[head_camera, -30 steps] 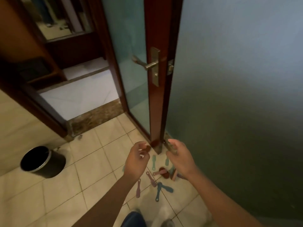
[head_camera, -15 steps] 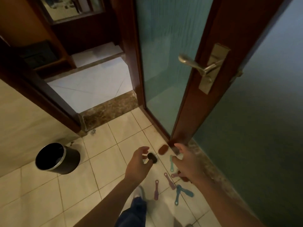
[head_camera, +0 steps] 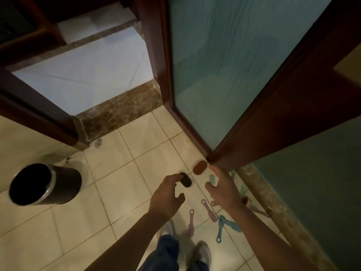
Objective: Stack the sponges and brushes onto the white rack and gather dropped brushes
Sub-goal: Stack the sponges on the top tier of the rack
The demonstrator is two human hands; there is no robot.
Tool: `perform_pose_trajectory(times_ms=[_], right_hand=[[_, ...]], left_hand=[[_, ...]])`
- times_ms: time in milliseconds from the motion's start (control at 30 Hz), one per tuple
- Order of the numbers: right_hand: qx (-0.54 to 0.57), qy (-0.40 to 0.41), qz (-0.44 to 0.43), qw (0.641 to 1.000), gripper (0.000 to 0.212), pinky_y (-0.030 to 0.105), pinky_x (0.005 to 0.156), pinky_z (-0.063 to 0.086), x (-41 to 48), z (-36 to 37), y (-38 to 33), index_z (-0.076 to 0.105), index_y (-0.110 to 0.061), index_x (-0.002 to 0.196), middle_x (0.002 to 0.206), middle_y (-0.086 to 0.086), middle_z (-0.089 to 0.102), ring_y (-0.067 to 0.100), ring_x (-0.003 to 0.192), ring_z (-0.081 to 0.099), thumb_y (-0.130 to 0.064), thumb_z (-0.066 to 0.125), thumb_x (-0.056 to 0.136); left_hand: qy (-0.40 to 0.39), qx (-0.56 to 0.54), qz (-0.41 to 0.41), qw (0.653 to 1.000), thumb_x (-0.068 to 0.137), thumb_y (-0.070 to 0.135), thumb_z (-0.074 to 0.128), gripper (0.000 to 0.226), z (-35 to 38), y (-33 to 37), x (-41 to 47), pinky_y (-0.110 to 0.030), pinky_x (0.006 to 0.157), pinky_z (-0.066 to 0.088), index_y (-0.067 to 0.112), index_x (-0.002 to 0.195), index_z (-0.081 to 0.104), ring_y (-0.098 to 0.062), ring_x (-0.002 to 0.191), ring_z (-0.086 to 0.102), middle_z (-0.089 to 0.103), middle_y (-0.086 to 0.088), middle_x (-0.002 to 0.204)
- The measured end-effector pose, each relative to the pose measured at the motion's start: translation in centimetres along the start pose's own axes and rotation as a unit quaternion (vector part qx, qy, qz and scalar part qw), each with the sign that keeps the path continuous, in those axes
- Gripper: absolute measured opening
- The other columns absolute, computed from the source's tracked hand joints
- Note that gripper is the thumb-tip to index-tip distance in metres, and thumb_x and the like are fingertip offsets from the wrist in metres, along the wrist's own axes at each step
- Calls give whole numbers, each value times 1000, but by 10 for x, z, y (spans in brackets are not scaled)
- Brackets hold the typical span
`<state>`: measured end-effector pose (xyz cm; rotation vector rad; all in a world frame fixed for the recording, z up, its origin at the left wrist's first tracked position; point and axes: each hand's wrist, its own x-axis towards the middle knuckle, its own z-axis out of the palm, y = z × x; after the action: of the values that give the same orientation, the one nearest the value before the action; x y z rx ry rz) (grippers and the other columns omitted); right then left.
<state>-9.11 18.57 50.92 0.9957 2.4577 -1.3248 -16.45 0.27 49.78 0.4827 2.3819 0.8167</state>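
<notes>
Several pink and blue brushes lie scattered on the tiled floor near the door's foot: a pink brush (head_camera: pixel 191 222), another pink brush (head_camera: pixel 209 210), a blue brush (head_camera: pixel 220 229). A dark oval sponge (head_camera: pixel 186 180) and a red-brown oval sponge (head_camera: pixel 199 167) rest on the tiles ahead of them. My left hand (head_camera: pixel 168 194) hovers open above the floor, its fingertips close to the dark sponge. My right hand (head_camera: pixel 222 187) is open too, spread over a pale blue brush (head_camera: pixel 211 178). Neither hand holds anything. No white rack is in view.
A black round bin (head_camera: pixel 42 184) stands on the tiles at the left. A wooden-framed frosted glass door (head_camera: pixel 224 75) stands ajar right ahead, its lower corner beside the red-brown sponge. A marble threshold (head_camera: pixel 121 112) leads into another room. My shoes (head_camera: pixel 202 253) are at the bottom.
The view has tilted downward and moved closer to the floor. Both hands have dropped lower toward the sponges and brushes, still holding nothing.
</notes>
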Motion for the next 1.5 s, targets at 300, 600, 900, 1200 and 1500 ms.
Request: perform_pose_trajectory(times_ms=[300, 600, 900, 1200, 1500], right_hand=[[-69, -22, -8, 997, 62, 36, 100, 45, 145, 119, 170, 43, -31, 140, 142, -3, 46, 18, 129, 45, -19, 65, 83], [-162, -22, -57, 985, 72, 37, 109, 39, 266, 232, 287, 36, -28, 145, 151, -6, 36, 18, 137, 34, -17, 69, 82], [-336, -69, -118, 932, 87, 44, 121, -5, 338, 285, 339, 16, -32, 152, 163, -6, 1, 20, 149, -10, -9, 60, 81], [-508, -75, -131, 848, 92, 42, 116, 21, 354, 289, 353, 3, -28, 154, 163, 0, -3, 27, 146, 6, -20, 62, 85], [-455, 17, -134, 880, 80, 42, 108, 27, 341, 277, 350, 29, -19, 145, 138, 11, 40, 31, 129, 33, -44, 64, 78]], left_hand=[[-54, 59, 48, 996, 83, 21, 70, 64, 164, -135, 139, -22, 93, 45, 26, 139, 40, -15, 119, 51, 46, 4, 138], [-106, 178, 114, 972, 82, 19, 65, 68, 273, -250, 254, -31, 98, 46, 27, 142, 36, -19, 126, 44, 41, 3, 142], [-122, 374, 202, 897, 86, 7, 56, 78, 334, -306, 307, -39, 120, 7, 20, 153, 19, -24, 149, 6, 17, -4, 160], [-127, 431, 204, 870, 89, 7, 56, 78, 358, -318, 314, -44, 118, -9, 22, 154, 15, -27, 150, -3, 10, -6, 162], [-12, 299, 159, 941, 84, 53, 48, 69, 353, -316, 310, -45, 114, 24, 24, 146, 35, -26, 123, 44, 47, -3, 130]])
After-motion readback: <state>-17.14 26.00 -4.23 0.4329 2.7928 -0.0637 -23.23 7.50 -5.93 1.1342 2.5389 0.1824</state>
